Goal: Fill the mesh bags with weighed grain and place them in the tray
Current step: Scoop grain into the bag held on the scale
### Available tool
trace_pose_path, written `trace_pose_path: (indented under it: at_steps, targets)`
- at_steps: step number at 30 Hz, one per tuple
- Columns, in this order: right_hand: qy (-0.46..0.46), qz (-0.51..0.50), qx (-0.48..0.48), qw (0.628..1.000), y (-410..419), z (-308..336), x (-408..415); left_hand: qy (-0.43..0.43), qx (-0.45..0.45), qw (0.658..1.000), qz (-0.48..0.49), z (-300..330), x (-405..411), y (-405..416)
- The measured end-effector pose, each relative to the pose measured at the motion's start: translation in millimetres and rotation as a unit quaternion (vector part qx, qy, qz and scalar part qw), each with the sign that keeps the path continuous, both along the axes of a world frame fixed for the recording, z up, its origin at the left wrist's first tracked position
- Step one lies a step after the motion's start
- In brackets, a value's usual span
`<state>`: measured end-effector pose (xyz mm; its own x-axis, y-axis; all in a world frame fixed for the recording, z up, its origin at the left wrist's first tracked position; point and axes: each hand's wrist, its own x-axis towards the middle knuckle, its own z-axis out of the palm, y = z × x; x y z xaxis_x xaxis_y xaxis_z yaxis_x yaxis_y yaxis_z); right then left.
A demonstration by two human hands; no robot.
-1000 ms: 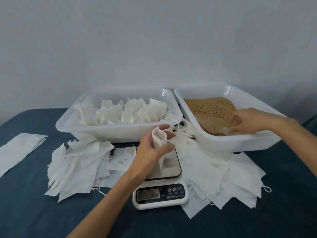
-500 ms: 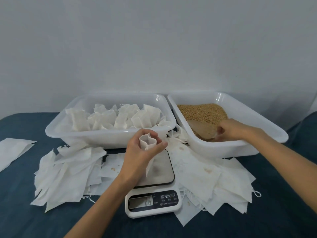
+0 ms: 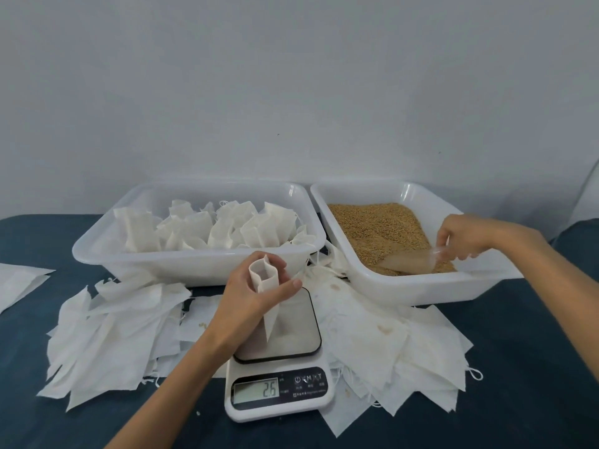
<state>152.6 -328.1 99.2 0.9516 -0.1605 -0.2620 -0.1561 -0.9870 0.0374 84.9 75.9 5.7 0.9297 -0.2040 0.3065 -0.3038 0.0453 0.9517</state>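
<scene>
My left hand [image 3: 249, 296] holds a white mesh bag [image 3: 266, 286] upright, mouth spread open, its tip resting on the plate of the scale [image 3: 280, 358], which reads 26. My right hand [image 3: 466, 236] grips a clear plastic scoop [image 3: 411, 262] that lies in the brown grain [image 3: 376, 228] inside the right white tray [image 3: 421, 293]. The left white tray [image 3: 201, 265] holds several filled white bags [image 3: 207, 228] standing upright.
Loose flat empty bags lie in a pile to the left of the scale [image 3: 107, 332] and in another to its right [image 3: 389, 345], on a dark blue cloth [image 3: 534, 400]. Another white sheet [image 3: 19, 283] sits at the far left edge. A pale wall stands behind the trays.
My right hand has shifted right inside the grain tray, drawing the scoop through the grain. My left hand keeps the bag on the scale. The view has tilted slightly.
</scene>
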Motion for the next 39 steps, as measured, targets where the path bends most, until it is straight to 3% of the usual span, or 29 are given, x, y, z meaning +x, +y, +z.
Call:
trace_pose_path:
  at_steps: [3,8,13,21,26,32,39]
  targets:
    - [-0.014,0.008,-0.037,0.999,18.0,-7.8,8.8,-0.01,0.005,1.0,0.008,-2.2,1.2,0.0]
    - [-0.091,0.013,-0.016,0.996,61.8,-27.2,41.2,-0.023,0.015,0.999,0.028,-4.2,3.8,-1.7]
    - [-0.112,0.01,-0.023,0.993,99.0,-43.5,69.7,-0.029,0.012,0.999,0.024,-5.8,4.9,2.7]
    - [-0.14,-0.055,0.101,0.983,84.2,-51.0,71.5,-0.021,0.005,1.0,0.015,-3.7,0.8,-0.7]
    - [-0.21,-0.088,0.236,0.945,66.9,-44.3,61.9,-0.02,-0.007,1.0,0.021,-0.6,0.6,0.9]
    - [-0.244,-0.012,0.258,0.935,59.3,-25.1,21.3,-0.014,-0.006,1.0,0.026,-4.1,0.0,-1.9]
    - [-0.176,0.131,0.333,0.917,77.0,10.0,-29.8,-0.004,0.009,1.0,0.025,-6.2,-1.2,-2.1]
